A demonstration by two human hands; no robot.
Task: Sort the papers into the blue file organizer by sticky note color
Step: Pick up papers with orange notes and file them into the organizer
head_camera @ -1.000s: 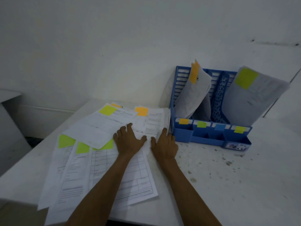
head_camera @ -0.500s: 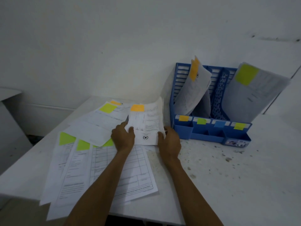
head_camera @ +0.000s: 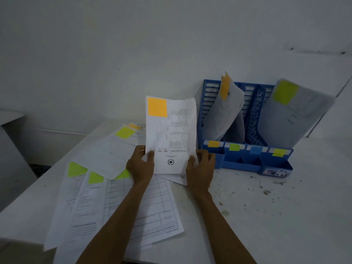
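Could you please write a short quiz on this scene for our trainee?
1. True or false: the left hand and the right hand both hold the sheet with the orange note.
2. Which label is leftmost on the front of the organizer? A blue; B orange; C green.
3. How many colour labels does that front carry?
Key: 1 true; 2 B, the orange label; 3 four.
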